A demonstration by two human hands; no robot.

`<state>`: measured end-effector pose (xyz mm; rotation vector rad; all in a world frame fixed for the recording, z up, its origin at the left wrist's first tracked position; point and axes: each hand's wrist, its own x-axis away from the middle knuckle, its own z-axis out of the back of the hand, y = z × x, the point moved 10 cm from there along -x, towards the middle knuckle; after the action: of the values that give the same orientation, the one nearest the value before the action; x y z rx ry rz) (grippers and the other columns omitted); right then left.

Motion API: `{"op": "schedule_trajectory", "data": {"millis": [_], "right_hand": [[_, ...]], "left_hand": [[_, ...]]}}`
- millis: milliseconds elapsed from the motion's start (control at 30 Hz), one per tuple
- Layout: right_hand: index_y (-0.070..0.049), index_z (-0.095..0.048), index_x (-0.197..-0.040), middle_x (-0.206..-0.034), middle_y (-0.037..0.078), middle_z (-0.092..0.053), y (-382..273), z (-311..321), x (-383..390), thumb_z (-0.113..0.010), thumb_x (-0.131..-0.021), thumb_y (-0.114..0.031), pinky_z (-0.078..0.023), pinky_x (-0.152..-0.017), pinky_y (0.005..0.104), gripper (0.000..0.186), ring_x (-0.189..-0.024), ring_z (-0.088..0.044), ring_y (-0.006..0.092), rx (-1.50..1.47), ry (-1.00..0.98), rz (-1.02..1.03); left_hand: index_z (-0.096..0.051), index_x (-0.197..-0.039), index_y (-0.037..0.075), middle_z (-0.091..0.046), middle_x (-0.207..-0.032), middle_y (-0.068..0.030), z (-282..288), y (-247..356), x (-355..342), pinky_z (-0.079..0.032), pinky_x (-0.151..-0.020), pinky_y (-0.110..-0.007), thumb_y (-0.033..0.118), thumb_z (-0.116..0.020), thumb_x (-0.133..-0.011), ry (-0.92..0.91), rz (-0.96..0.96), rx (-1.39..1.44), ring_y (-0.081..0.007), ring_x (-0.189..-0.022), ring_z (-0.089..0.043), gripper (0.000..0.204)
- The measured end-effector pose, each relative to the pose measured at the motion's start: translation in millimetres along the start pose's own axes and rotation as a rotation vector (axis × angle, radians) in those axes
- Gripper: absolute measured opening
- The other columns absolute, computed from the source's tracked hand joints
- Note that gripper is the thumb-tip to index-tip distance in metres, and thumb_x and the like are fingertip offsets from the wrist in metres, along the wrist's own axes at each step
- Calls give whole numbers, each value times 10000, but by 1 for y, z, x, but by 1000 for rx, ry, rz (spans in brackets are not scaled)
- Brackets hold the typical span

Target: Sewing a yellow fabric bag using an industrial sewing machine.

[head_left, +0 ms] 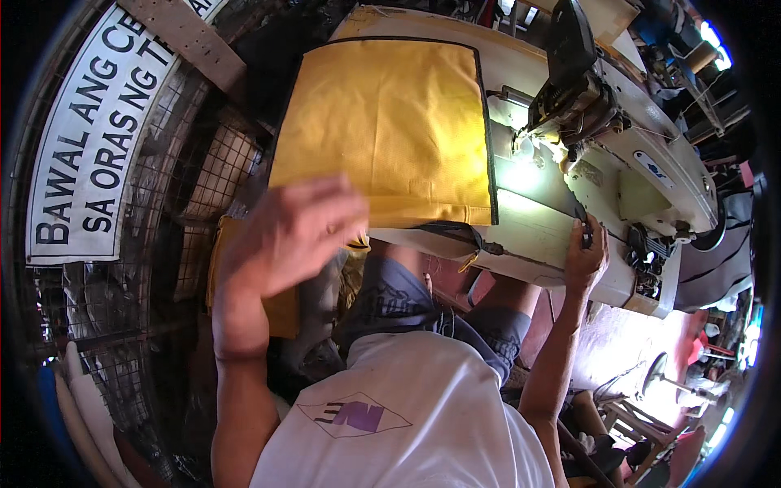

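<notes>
A yellow fabric panel (382,122) with black edging lies flat on the sewing machine table, left of the needle area. My left hand (305,224) is over its near left corner, fingers bent and blurred by motion, so whether it holds anything is unclear. My right hand (587,259) is at the table's near edge, right of the panel, closed on a thin dark strip (579,208) that runs up toward the needle area. The sewing machine (651,167) stands at the right, its lamp lighting the bed beside the needle.
Black edging and a small yellow pull hang off the table's front edge (521,264). More yellow fabric (281,313) hangs below at the left. A wire mesh wall (220,175) with a white sign (93,154) stands on the left. A fan (657,374) and stools are at the lower right.
</notes>
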<state>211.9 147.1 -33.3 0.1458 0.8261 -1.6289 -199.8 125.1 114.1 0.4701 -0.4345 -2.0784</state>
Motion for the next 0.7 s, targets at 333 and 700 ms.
{"op": "schedule_trajectory", "data": {"millis": [333,700], "right_hand": [[-84,-694,-1132,-972,124,-692,-3,1,1,-701,-916,-182,-539,-765,409,237,-854,-687,289,-21,6,5],[-93,-704,-1156,-1019,101,-660,7,-1,0,-706,-907,-203,-492,-867,423,273,-949,-623,294,148,23,-16]], "left_hand": [[-612,-925,58,-589,-901,-85,-130,-28,54,-519,-783,-404,134,-670,-896,-369,16,101,-293,-891,-630,101],[-681,-1093,23,-651,-1044,-140,83,-38,-40,-519,-855,-410,155,-742,-870,717,-94,-347,-318,-970,-645,266]]}}
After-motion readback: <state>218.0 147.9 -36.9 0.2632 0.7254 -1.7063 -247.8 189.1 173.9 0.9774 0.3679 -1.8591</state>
